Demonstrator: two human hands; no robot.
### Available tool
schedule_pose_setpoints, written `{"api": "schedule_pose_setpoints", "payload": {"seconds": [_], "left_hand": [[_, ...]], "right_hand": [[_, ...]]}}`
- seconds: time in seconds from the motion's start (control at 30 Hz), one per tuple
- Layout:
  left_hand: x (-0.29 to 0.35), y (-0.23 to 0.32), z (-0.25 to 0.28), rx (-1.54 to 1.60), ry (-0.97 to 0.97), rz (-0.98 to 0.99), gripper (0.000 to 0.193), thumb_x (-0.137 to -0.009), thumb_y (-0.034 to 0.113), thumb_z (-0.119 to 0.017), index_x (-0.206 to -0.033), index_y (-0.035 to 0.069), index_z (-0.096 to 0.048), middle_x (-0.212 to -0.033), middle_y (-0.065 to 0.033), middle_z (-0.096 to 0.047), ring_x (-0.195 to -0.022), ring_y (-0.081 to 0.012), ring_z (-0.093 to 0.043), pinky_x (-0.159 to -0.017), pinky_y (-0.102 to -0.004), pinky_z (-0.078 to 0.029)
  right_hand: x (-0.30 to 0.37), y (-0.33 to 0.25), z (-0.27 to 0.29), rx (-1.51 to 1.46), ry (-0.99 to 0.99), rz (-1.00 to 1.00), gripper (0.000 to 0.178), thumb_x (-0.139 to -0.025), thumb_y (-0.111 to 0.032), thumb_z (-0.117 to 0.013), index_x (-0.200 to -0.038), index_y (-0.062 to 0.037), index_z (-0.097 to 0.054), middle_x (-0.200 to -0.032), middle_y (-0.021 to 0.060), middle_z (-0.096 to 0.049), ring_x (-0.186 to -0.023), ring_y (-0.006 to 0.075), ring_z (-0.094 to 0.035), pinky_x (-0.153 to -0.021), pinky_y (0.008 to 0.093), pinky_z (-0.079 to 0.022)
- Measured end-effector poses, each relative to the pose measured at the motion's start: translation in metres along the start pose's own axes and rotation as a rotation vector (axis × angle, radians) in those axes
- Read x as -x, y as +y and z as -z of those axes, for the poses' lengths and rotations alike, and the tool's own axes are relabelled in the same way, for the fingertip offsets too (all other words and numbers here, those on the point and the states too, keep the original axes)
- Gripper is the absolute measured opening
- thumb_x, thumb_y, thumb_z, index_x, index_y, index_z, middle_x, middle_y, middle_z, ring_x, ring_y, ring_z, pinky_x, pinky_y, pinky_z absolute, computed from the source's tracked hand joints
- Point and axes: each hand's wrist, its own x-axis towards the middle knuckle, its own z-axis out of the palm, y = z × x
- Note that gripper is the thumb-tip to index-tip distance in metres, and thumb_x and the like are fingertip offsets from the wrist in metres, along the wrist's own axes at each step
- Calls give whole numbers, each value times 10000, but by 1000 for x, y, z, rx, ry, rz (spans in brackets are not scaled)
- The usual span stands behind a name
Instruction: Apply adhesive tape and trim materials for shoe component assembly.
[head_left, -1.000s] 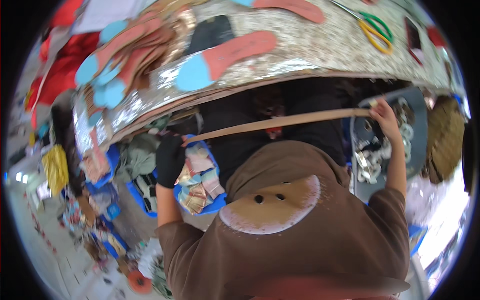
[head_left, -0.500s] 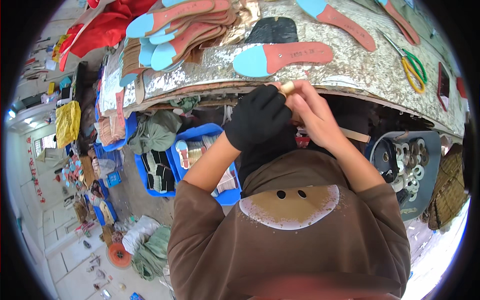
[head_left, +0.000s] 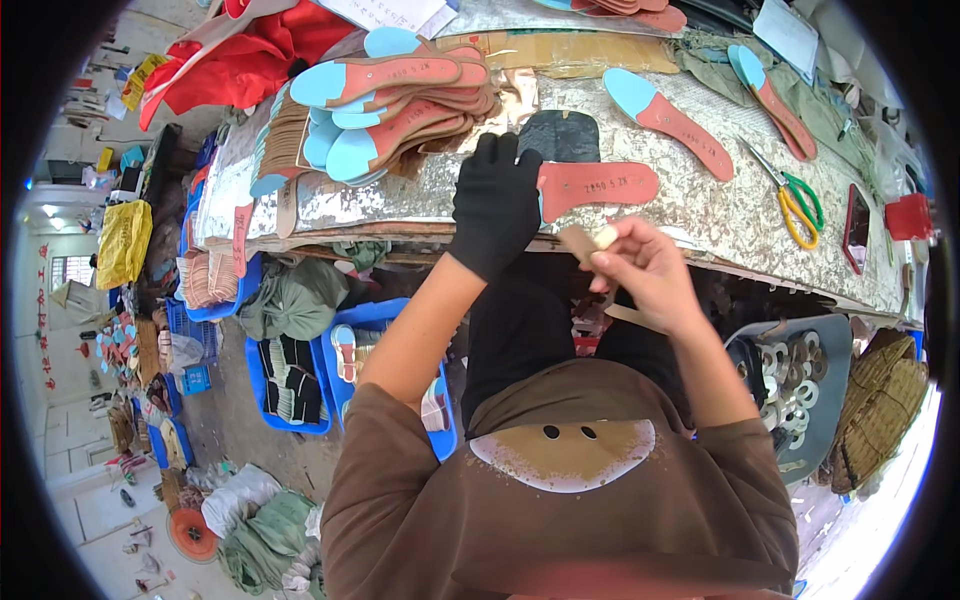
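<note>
My left hand (head_left: 495, 208), in a black glove, lies palm down over the light blue end of an insole (head_left: 603, 188) on the bench. Its fingers reach forward; the glove hides most of that end. The insole's red part shows to the right. Just off the bench's near edge, my bare right hand (head_left: 648, 272) pinches a short tan strip (head_left: 577, 244) between thumb and fingers. A pale cover (head_left: 605, 237) sits on one of its fingertips. Beyond the insole lies a black rounded piece (head_left: 558, 137).
Stacked insoles (head_left: 400, 95) crowd the bench's left. More insoles (head_left: 685, 135), scissors (head_left: 797, 210) and a phone (head_left: 856, 228) lie right. Below stand blue bins (head_left: 290, 395) and a grey tub (head_left: 825, 400) with rings. The worn bench edge (head_left: 390, 232) runs before me.
My hands, earlier together at the bench edge, have separated. The left has moved forward onto the insole; the right has lowered slightly and now shows the tan strip. The view has shifted.
</note>
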Motion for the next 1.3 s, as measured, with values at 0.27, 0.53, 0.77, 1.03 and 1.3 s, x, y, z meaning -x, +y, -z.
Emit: {"api": "schedule_pose_setpoints", "payload": {"seconds": [0.27, 0.53, 0.77, 1.03, 1.3], "left_hand": [[-15, 18, 1, 512, 129, -167, 161, -825, 98, -651, -985, 94, -648, -911, -129, -680, -818, -346, -651, -695, -402, -506], [-7, 24, -7, 902, 90, 144, 360, -831, 14, -638, -1175, 96, -576, -857, -115, -669, -800, -210, -672, -733, -314, -509], [-8, 23, -16, 911, 151, 109, 458, -819, 13, -641, -1247, 134, -534, -845, -145, -654, -792, -325, -670, -684, -380, -511], [-10, 21, -14, 901, 118, 127, 482, -813, 27, -649, -1266, 136, -526, -858, -126, -668, -807, -277, -678, -719, -358, -515], [-11, 19, -19, 872, 191, 50, 491, -809, 32, -649, -1274, 126, -522, -900, -110, -683, -847, -236, -686, -766, -339, -521]], "right_hand": [[-47, -91, 10, 505, 10, 268, 172, -911, -45, -614, -1055, -33, -520, -895, 53, -656, -708, 94, -617, -603, 220, -486], [-75, -76, 33, 771, -85, 122, 182, -887, -21, -645, -1058, 37, -669, -986, 75, -699, -928, 128, -662, -827, 260, -520], [-73, -87, 30, 710, -87, 95, 257, -870, -53, -697, -1115, 24, -684, -1009, 84, -714, -916, 119, -667, -843, 253, -522], [-77, -82, 37, 803, -139, 193, 275, -879, -126, -703, -1133, -20, -700, -961, 65, -725, -849, 99, -648, -783, 255, -505], [-73, -96, 27, 961, -209, 202, 283, -879, -110, -696, -1144, -12, -691, -967, 78, -729, -909, 135, -672, -860, 277, -517]]}}
